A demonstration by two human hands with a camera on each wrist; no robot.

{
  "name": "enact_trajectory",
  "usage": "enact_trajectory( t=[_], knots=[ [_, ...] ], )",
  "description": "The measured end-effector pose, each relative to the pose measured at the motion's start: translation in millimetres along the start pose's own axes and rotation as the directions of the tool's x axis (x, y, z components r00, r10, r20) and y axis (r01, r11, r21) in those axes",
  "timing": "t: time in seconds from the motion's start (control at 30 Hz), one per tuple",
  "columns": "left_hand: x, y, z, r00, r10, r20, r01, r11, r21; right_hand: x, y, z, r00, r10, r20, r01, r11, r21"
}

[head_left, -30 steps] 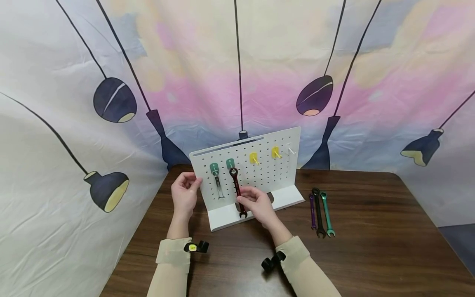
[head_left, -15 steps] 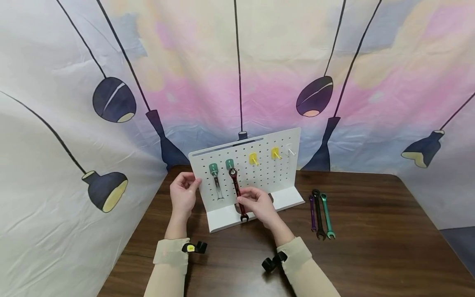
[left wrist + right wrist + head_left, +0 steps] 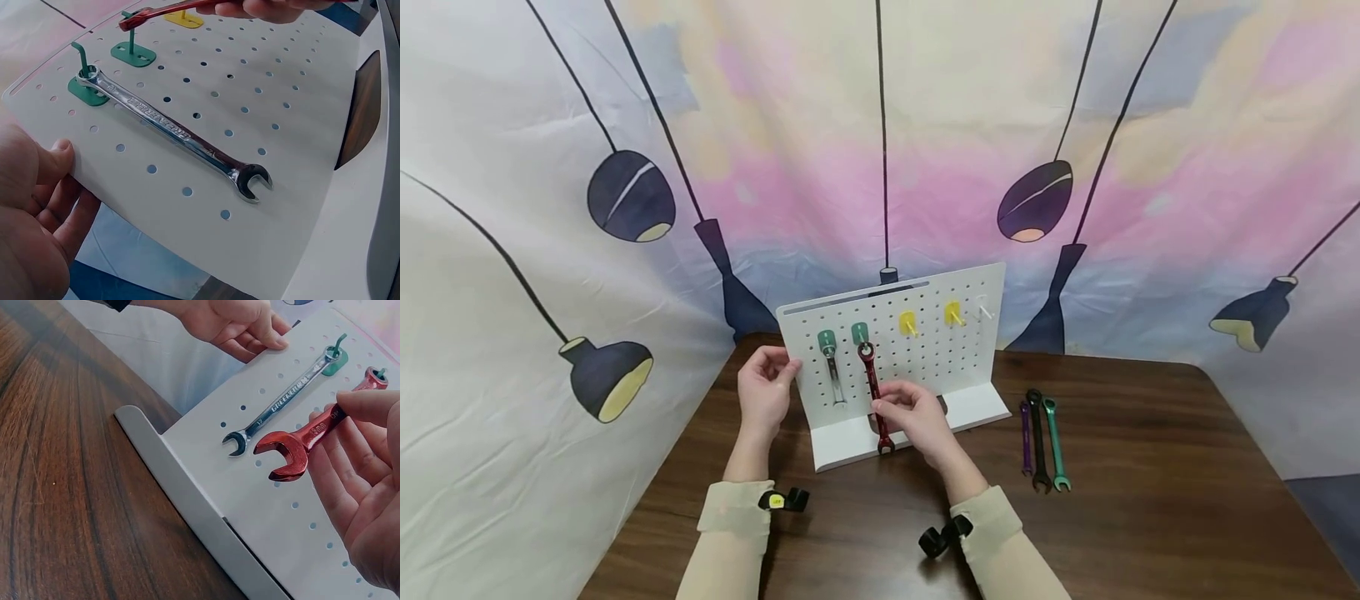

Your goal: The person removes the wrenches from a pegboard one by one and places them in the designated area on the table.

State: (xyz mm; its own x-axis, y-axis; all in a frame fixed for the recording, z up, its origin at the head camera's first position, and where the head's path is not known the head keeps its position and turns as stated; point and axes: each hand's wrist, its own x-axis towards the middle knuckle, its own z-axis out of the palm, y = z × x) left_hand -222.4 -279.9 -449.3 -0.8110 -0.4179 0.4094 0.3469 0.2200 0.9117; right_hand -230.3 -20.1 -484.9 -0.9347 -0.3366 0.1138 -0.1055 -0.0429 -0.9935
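Note:
My left hand grips the left edge of a white pegboard, thumb in front and fingers behind. With my right hand I pinch a red combination wrench by its shank. Its ring end is at the second green hook, and the hook's tip shows through the ring in the right wrist view. The open end points down, tilted out from the board. A chrome combination wrench hangs by its ring from the first green hook, left of the red one.
Two yellow hooks and a clear hook sit farther right on the board. A purple wrench, a black wrench and a green wrench lie on the wooden table to the right.
The red wrench's lower end has tipped slightly outward and down, while its ring stays by the second green hook. The head view has shifted a little. My left hand keeps its hold on the pegboard.

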Motion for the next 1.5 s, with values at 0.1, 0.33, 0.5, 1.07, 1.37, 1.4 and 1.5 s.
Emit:
enact_trajectory(
  t=[0.1,0.33,0.5,1.07,1.37,1.4,1.5],
  knots=[
    [-1.7,-1.1,-2.3,1.0,0.0,-0.004,0.0,1.0,0.019,-1.7,-0.2,1.6,1.0,-0.004,0.012,0.004,1.0,0.018],
    [-5.0,-2.4,-2.6,1.0,0.004,-0.007,-0.004,1.0,0.023,-5.3,-0.3,2.2,1.0,-0.003,0.022,0.001,0.999,0.051],
    [-2.6,4.0,0.3,1.0,0.01,-0.006,-0.01,1.0,0.028,-2.4,-0.3,-0.8,1.0,-0.01,0.023,0.009,0.999,0.042],
    [-1.0,-0.7,0.5,1.0,0.021,0.001,-0.021,0.999,0.033,-3.5,-2.9,-3.9,0.999,-0.01,0.038,0.008,0.999,0.044],
    [0.8,-0.9,1.3,1.0,0.018,0.002,-0.018,0.999,0.03,-2.9,-4.9,-4.3,0.998,-0.031,0.048,0.029,0.999,0.03],
    [0.3,-0.9,1.1,1.0,0.016,0.004,-0.017,0.999,0.036,-2.9,-4.8,-4.2,0.999,-0.028,0.047,0.027,0.999,0.029],
    [-0.2,-1.5,-0.9,1.0,0.003,0.001,-0.003,0.999,0.047,-3.3,-5.4,-2.6,0.999,-0.016,0.05,0.013,0.999,0.048]
  ],
)
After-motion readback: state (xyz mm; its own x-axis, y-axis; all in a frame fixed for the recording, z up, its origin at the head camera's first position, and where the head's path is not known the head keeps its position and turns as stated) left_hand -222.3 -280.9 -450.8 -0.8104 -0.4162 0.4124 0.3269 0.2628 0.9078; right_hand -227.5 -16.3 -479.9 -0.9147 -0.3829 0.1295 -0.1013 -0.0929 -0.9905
